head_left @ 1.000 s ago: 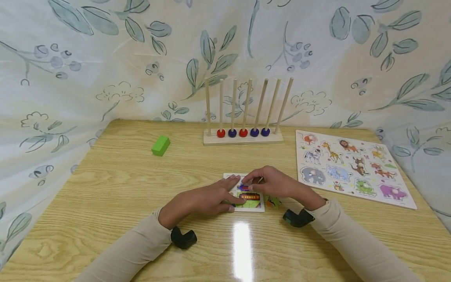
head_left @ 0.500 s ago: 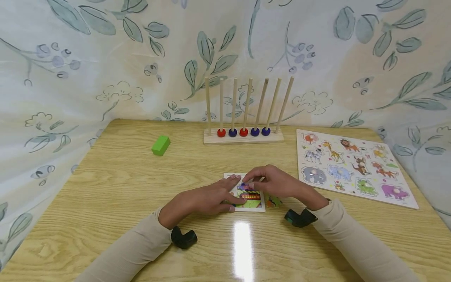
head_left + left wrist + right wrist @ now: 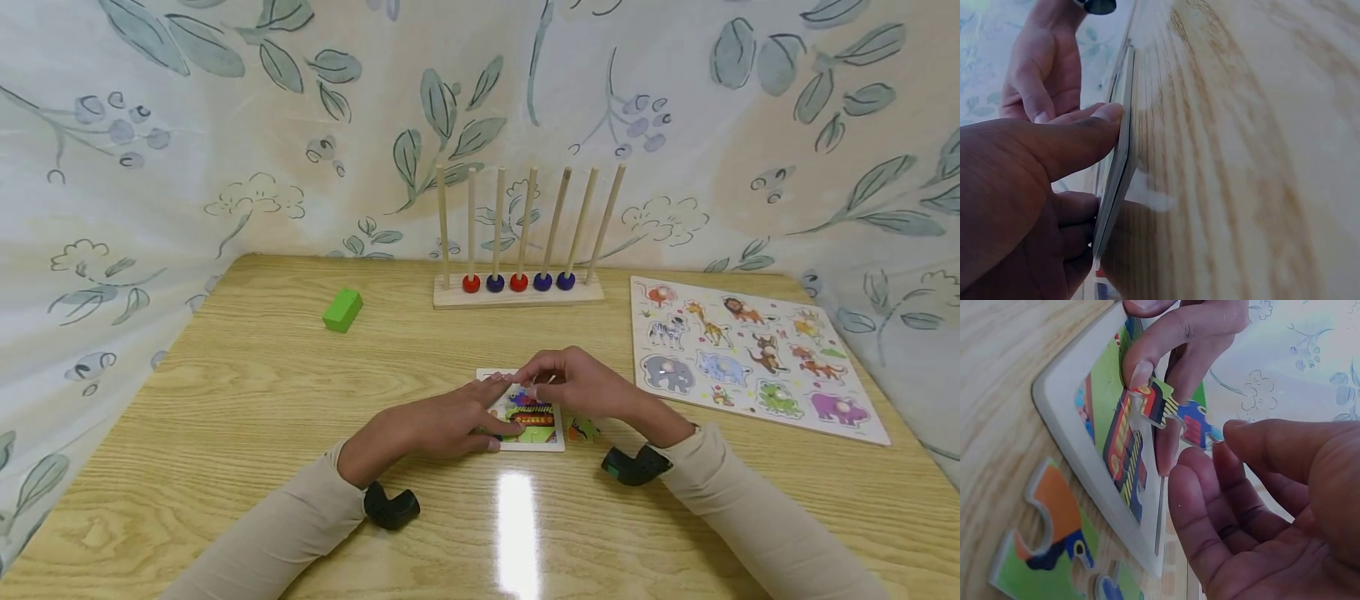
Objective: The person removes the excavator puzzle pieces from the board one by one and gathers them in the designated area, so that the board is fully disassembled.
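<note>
My right hand [image 3: 577,383] pinches a small jigsaw piece [image 3: 1192,425], blue, red and yellow-striped, between thumb and index finger. The piece is tilted above the white-framed jigsaw board [image 3: 1057,400], its far end right by a left fingertip. My left hand [image 3: 435,425] rests on the board with its fingers spread; one fingertip presses on the fitted pieces, which show a striped train-like picture on green. In the left wrist view, the left thumb [image 3: 1107,115] lies at the board's edge. Loose jigsaw pieces [image 3: 1054,512], orange, green and blue, lie on the table beside the board.
A wooden rod stand [image 3: 517,296] with red and blue beads stands at the back. A green block [image 3: 342,310] lies at the back left. An animal knob puzzle [image 3: 757,358] lies on the right. Patterned cloth [image 3: 360,125] hangs behind the table.
My right fingers have shifted slightly over the upper part of the board, and the pinched piece has tilted a little. The left hand has stayed in place on the board.
</note>
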The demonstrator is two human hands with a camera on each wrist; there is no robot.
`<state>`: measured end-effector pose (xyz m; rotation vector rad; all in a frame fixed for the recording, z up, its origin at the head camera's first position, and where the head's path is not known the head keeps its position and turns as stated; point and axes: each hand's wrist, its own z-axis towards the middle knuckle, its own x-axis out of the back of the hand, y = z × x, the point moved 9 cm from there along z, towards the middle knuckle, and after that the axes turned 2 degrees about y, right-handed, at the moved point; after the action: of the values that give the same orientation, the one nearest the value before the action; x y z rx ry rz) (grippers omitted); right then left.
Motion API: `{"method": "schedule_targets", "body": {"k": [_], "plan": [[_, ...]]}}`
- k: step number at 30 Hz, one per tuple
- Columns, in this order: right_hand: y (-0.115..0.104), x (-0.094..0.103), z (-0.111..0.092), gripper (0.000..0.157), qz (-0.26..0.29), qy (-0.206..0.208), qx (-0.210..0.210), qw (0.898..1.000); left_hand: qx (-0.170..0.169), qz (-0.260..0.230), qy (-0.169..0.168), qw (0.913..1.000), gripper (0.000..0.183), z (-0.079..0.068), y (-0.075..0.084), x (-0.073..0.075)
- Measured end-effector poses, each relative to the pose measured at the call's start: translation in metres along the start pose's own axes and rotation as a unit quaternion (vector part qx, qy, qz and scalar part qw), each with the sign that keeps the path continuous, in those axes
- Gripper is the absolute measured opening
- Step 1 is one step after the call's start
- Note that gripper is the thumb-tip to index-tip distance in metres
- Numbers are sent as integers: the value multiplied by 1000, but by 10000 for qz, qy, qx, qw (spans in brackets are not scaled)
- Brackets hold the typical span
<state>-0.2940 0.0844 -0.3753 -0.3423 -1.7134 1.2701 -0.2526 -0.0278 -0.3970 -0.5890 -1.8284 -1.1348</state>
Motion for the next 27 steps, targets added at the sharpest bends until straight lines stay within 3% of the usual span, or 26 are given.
{"method": "schedule_targets", "body": {"k": [17, 23, 27], "plan": [[-3, -11, -5, 22, 397, -470, 272, 9977, -255, 151, 32, 9996, 40, 0, 3, 0], [-6, -8, -7, 23, 156, -260, 375, 9988, -175, 159, 13, 9997, 40, 0, 1, -1], [-4, -1, -8, 22, -9, 74, 186, 9998, -113, 157, 19, 9998, 41, -1, 1, -1]]}}
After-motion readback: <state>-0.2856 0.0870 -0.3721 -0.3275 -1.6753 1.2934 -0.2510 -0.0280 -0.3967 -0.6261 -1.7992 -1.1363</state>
